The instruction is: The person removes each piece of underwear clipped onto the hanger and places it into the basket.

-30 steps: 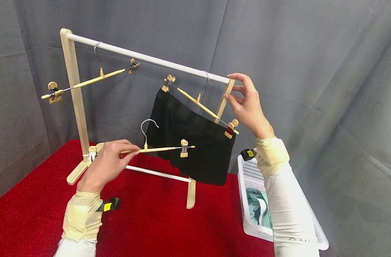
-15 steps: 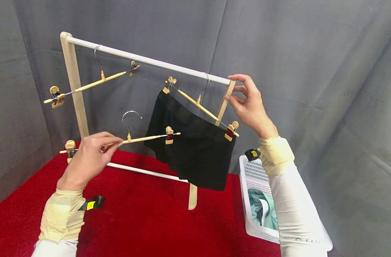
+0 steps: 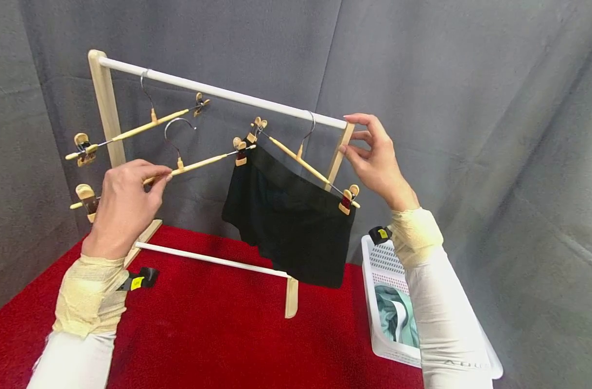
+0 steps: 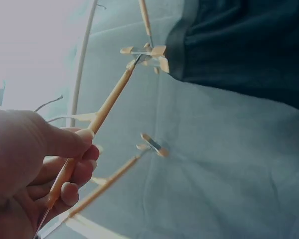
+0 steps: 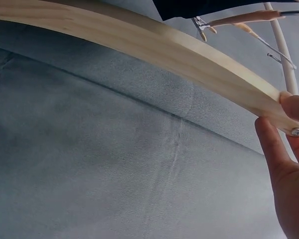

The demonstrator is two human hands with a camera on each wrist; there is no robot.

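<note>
My left hand pinches the bar of a clip hanger between thumb and fingers, its metal hook up and below the rack's white top rail. That hanger carries no garment. At the rail's right end my right hand grips the top of the wooden post, thumb on one side and fingers on the other. The right wrist view shows this post close up. Black shorts hang by two clips from a second hanger on the rail. Another bare clip hanger hangs at the left.
A white plastic basket at the right holds teal and white cloth. The rack stands on a red cloth, with a lower white rail near its base. Grey curtain covers the background.
My left hand has moved left and then up with the clip hanger, bringing its hook nearer the top rail. My right hand keeps its grip on the post.
</note>
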